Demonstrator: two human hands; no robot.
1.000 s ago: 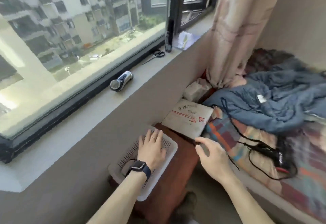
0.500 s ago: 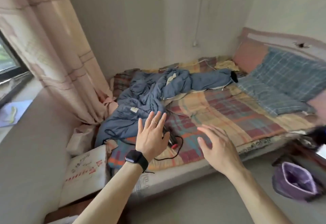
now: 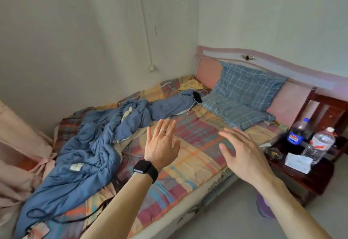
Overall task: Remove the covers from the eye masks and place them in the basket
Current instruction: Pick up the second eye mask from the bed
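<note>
Hands spread empty above bed, fingers pointing forward.

View swung right — nightstand appeared

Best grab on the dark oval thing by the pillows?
Likely an eye mask, lying on the end of the blue quilt. Pinch its exposed rounded end, coming from the pillow side; its other end sinks into the quilt. Both hands are open.

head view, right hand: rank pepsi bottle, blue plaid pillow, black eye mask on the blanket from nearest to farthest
From the right hand:
1. Pepsi bottle, just to its right on the nightstand.
2. Blue plaid pillow, beyond it against the headboard.
3. Black eye mask, far side of the bed, on the blanket's end.
</note>
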